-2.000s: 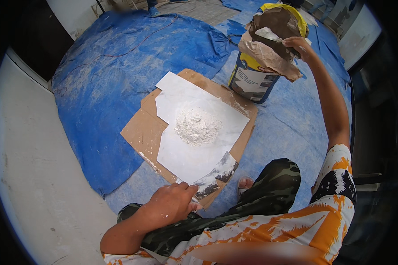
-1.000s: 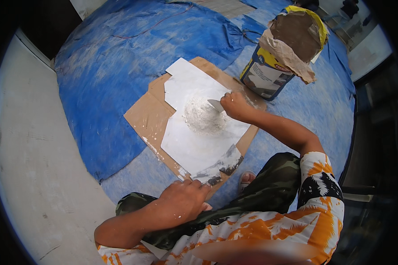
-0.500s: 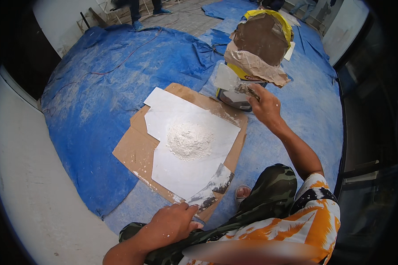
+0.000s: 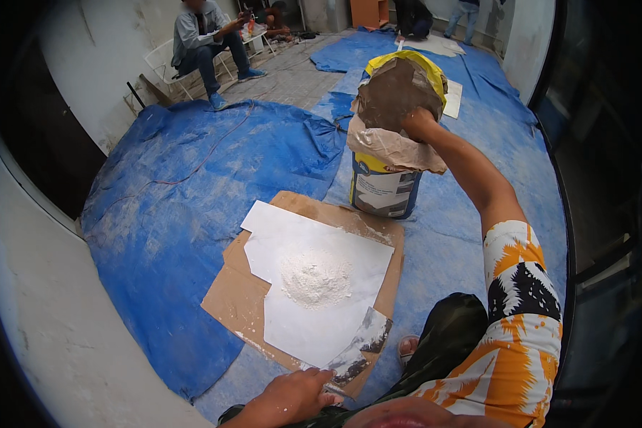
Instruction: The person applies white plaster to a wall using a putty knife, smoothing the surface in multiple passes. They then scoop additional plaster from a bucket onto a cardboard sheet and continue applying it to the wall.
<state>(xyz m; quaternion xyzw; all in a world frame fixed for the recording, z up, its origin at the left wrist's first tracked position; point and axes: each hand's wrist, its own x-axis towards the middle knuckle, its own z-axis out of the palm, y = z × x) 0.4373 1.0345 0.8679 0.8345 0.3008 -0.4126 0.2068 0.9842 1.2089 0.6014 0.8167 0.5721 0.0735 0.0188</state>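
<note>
My right hand [image 4: 419, 124] reaches down into the mouth of an upright yellow-and-blue paper sack [image 4: 385, 192] with its brown lining folded out. The fingers and the putty knife seen in that hand earlier are hidden inside. In front of the sack lies a white board [image 4: 299, 335] with a notched corner, on a sheet of cardboard [image 4: 239, 299]. A mound of white powder [image 4: 316, 278] sits on the board. At the near corner, my left hand [image 4: 292, 398] is closed beside a grey, black-smeared strip [image 4: 369, 334]; what its fingers hold is unclear.
Crumpled blue tarps [image 4: 214, 157] cover the floor, with a thin red cable [image 4: 192, 167] across one. A person [image 4: 200, 36] sits on a white chair at the back left; others are farther back. A low pale wall [image 4: 64, 307] runs along the left and dark glass along the right.
My right hand has gone from beside the sack's front, where it held the putty knife, up and into its mouth. The view has tilted up; my left hand stays by the board's near corner.
</note>
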